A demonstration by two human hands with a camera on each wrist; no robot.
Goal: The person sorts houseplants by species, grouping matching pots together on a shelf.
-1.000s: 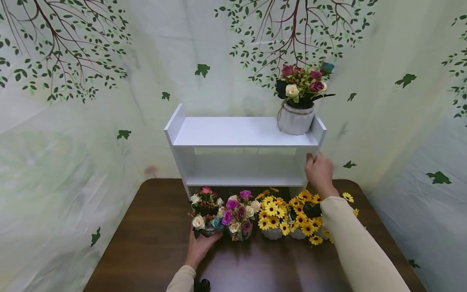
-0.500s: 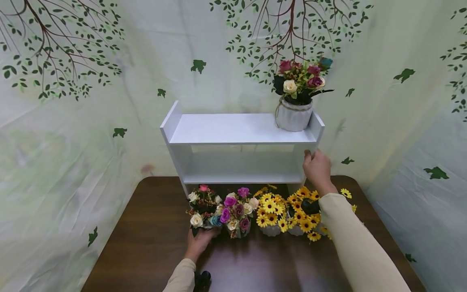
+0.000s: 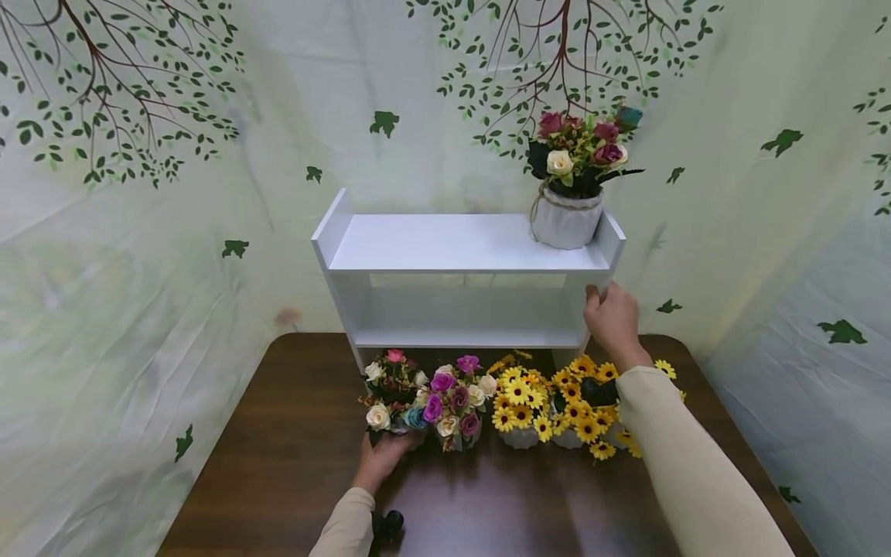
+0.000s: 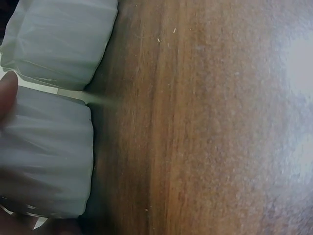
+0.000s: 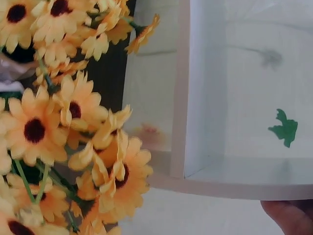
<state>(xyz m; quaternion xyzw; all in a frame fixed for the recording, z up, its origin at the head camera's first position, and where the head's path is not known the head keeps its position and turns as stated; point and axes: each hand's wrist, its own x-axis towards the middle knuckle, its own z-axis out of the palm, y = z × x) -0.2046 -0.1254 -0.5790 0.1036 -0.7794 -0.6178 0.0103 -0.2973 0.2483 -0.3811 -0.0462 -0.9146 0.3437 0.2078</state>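
Observation:
My left hand (image 3: 385, 460) grips the leftmost potted flowers (image 3: 379, 418), an arrangement of cream, red and blue roses. In the left wrist view, thumb and fingers lie on opposite sides of its pale pot (image 4: 46, 156). That pot stands on the brown table. My right hand (image 3: 616, 321) holds the right side panel of the white shelf (image 3: 459, 244) with curled fingers. In the right wrist view only a digit (image 5: 288, 218) shows, against the panel's edge. A pot of mauve and cream roses (image 3: 567, 220) stands at the right end of the shelf's top.
Beside the left pot stands one with purple and cream roses (image 3: 455, 406). Pots of yellow daisies (image 3: 518, 406) and orange-yellow daisies (image 3: 585, 406) continue the row, in front of the shelf. A dark wrist mount (image 3: 387, 524) sits by the left sleeve. Leaf-printed cloth (image 3: 445, 139) hangs behind.
The head view shifts slightly. Both hands keep their places on the pot and the shelf panel, and the pots have not visibly moved.

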